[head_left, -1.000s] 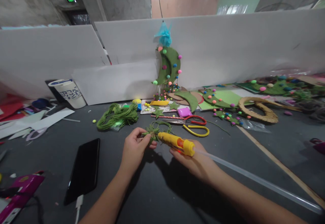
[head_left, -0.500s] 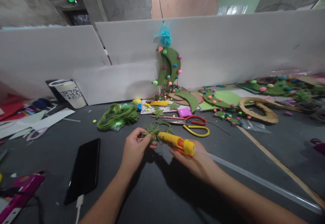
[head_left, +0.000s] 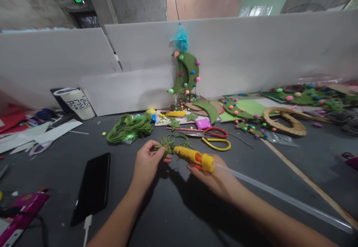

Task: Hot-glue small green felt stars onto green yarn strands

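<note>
My left hand (head_left: 147, 162) is closed in a pinch on a small green felt star (head_left: 167, 143) with a loop of green cord trailing behind it. My right hand (head_left: 214, 178) is wrapped round a yellow glue gun (head_left: 195, 157), whose nozzle touches the star. A long clear glue stick (head_left: 279, 198) runs out of the gun's back toward the lower right. Both hands hover just above the dark table (head_left: 173, 206).
A black phone (head_left: 92, 187) on a white cable lies at the left. A skein of green cord (head_left: 129, 127), red and yellow scissors (head_left: 215, 137), a straw wreath (head_left: 282, 122), a paper cup (head_left: 75, 102) and a standing green felt tree (head_left: 186, 71) line the back. A wooden stick (head_left: 307, 181) lies at the right.
Both hands with the star and the glue gun have shifted up a little; otherwise nothing differs.
</note>
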The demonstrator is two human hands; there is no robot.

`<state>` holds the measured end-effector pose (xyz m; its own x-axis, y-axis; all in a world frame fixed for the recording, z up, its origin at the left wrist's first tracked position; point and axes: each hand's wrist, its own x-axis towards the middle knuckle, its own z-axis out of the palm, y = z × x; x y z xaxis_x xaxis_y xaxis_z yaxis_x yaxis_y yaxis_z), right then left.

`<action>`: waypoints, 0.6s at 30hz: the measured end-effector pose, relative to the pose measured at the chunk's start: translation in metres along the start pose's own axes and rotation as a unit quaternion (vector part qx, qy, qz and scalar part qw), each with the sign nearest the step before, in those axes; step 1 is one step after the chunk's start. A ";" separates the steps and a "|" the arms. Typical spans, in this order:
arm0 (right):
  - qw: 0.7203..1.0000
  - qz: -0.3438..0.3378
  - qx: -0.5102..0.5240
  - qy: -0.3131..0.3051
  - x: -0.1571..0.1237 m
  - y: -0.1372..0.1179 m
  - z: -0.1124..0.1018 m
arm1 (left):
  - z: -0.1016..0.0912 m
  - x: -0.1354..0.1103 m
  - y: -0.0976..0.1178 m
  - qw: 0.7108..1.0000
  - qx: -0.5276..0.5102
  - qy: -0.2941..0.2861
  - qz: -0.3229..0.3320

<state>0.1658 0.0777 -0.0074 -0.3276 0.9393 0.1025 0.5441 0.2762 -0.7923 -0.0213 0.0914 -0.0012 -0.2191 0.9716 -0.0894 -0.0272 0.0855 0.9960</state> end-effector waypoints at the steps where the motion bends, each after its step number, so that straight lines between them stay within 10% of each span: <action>1: 1.000 -0.001 0.001 -0.002 0.000 0.000 0.000 | 0.000 0.000 -0.001 1.000 0.001 -0.001 0.000; 18: 1.000 0.016 0.010 -0.009 -0.001 0.004 0.002 | 0.001 -0.002 0.002 1.000 0.017 0.005 0.000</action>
<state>0.1665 0.0776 -0.0118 -0.3244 0.9435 0.0672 0.5385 0.2427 -0.8069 -0.0200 0.0897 0.0008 -0.2289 0.9693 -0.0895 0.0057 0.0933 0.9956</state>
